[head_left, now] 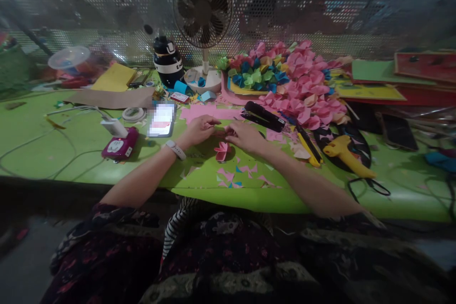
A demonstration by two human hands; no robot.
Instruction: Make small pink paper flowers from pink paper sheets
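My left hand, with a white band on its wrist, is over the green tabletop, its fingers curled toward the right hand. My right hand meets it from the other side, fingertips bent together. Whatever lies between the fingertips is too small or hidden to make out. Just below them sits a folded pink paper flower. Flat pink paper lies behind both hands. A black stapler rests beyond my right hand, and a phone with a lit screen is left of my left hand.
Pink, blue and green folded paper flowers are heaped at the back right. Paper scraps litter the front. A yellow cutter and a yellow glue gun lie right. A fan, black jug and purple box stand around.
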